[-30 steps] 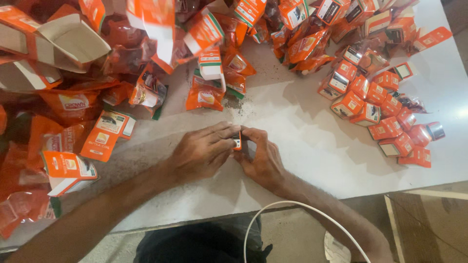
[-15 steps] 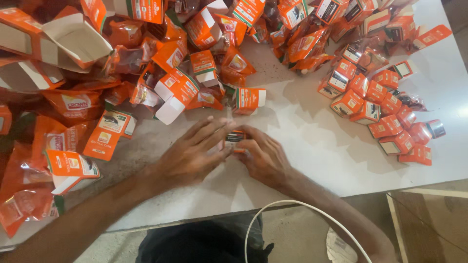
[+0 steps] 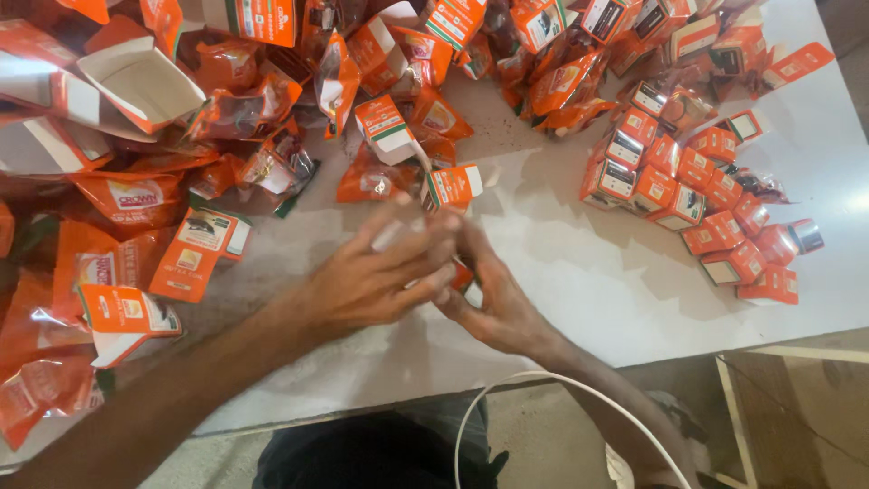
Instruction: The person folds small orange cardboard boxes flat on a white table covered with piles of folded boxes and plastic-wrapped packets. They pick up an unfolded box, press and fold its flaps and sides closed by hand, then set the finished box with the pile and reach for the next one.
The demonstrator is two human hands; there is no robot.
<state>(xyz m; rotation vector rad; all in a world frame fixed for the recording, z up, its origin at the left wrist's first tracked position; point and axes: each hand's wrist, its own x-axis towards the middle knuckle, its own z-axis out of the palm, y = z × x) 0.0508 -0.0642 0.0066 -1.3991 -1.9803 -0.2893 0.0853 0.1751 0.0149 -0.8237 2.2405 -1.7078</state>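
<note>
Both hands meet at the near edge of the white table — the left hand and right hand have fingers curled shut around a small orange carton, mostly hidden between them. It looks light and crushable — best pinched by its edges.

left hand, right hand, fingers meeting, blurred

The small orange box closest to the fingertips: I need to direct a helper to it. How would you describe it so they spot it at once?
Start at the white table, where the left hand and right hand meet. Just beyond the fingertips lies a small orange box with a white end flap open. It lies alone on bare table, apart from the heaps.
</note>
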